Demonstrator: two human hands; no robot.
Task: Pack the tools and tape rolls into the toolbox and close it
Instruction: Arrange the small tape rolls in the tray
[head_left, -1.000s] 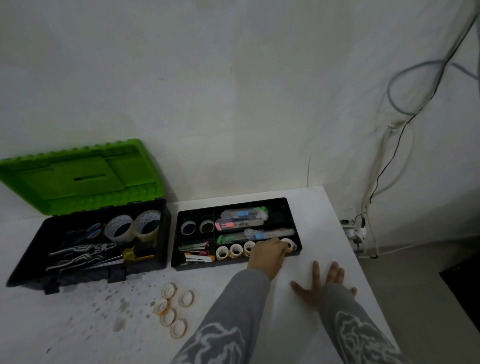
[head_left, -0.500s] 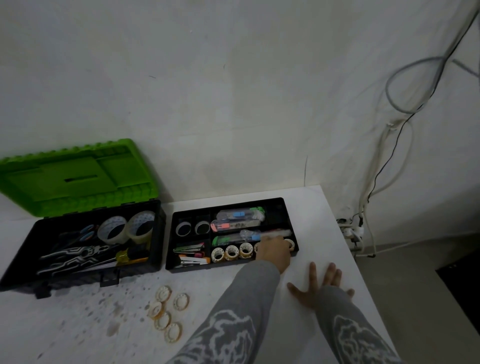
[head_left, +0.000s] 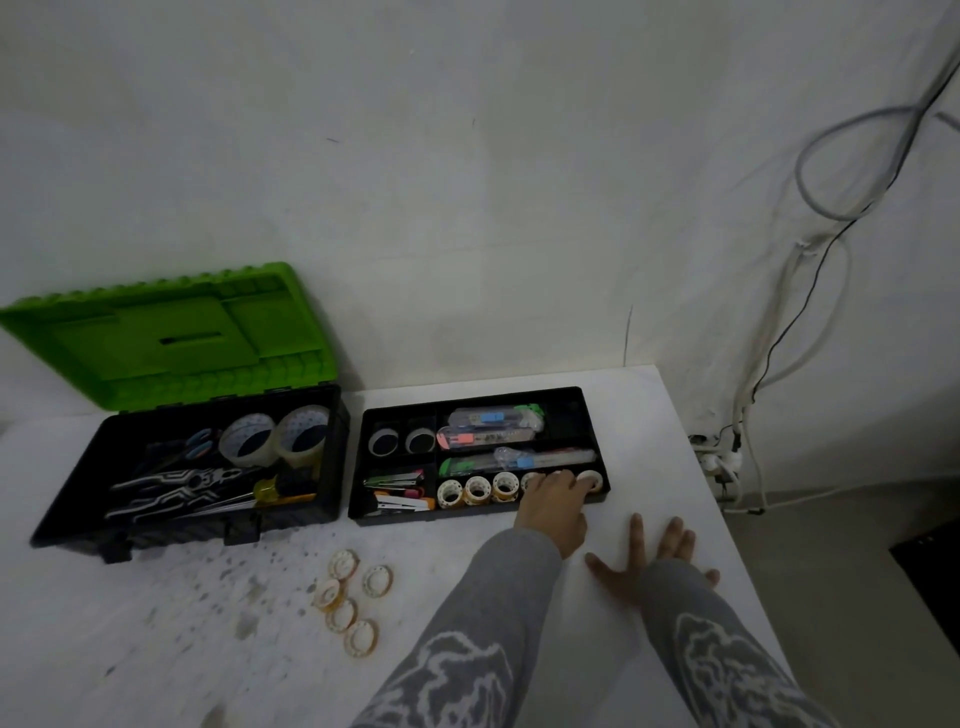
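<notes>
The black toolbox stands open at the left, its green lid leaning against the wall. Inside lie two large tape rolls, pliers and a yellow-handled screwdriver. To its right sits the black insert tray with utility knives, a stapler and a front row of small tape rolls. My left hand reaches into that row, fingers curled over a small roll. My right hand lies flat on the table. Several loose small rolls lie in front of the tray.
The white table is speckled with dark spots near the toolbox. Its right edge drops to the floor just past my right hand. Cables hang down the wall to a socket strip at the right.
My left hand has stayed at the tray's front row, shifting slightly to the right along the small rolls. My right hand has kept flat on the table.
</notes>
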